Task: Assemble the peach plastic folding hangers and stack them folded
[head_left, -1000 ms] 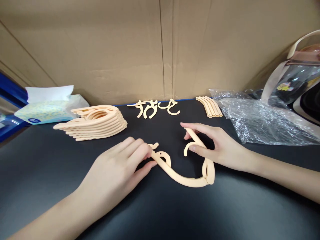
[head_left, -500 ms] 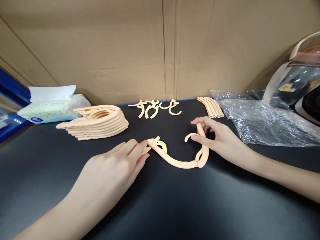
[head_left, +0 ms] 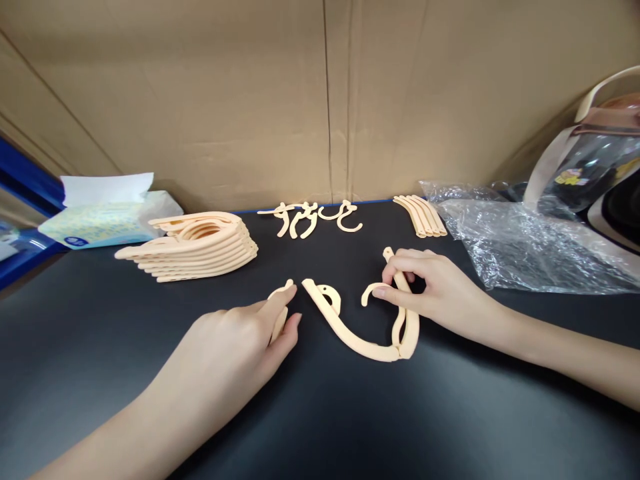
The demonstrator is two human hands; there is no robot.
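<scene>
My left hand (head_left: 245,333) is closed on a small cream plastic piece (head_left: 280,320), mostly hidden by the fingers; its tip shows past the index finger. To the right of it lies a cream folding hanger (head_left: 350,337), bent into a U and opening away from me. A half-round tab with a small hole sits inside its left arm, whose end is apart from my left hand. My right hand (head_left: 430,283) pinches the hanger's right arm, thumb on a curved hook (head_left: 371,293) that points left.
Stacked cream hangers (head_left: 200,250) stand at the back left beside a tissue pack (head_left: 105,220). Several loose hook pieces (head_left: 305,219) and a row of curved arm pieces (head_left: 420,217) lie at the back. Clear plastic wrap (head_left: 530,250) and a transparent bottle (head_left: 595,160) are at right.
My left hand has drawn left and slightly down, taking the small piece away from the hanger's left end. The hanger and my right hand have shifted slightly toward me.
</scene>
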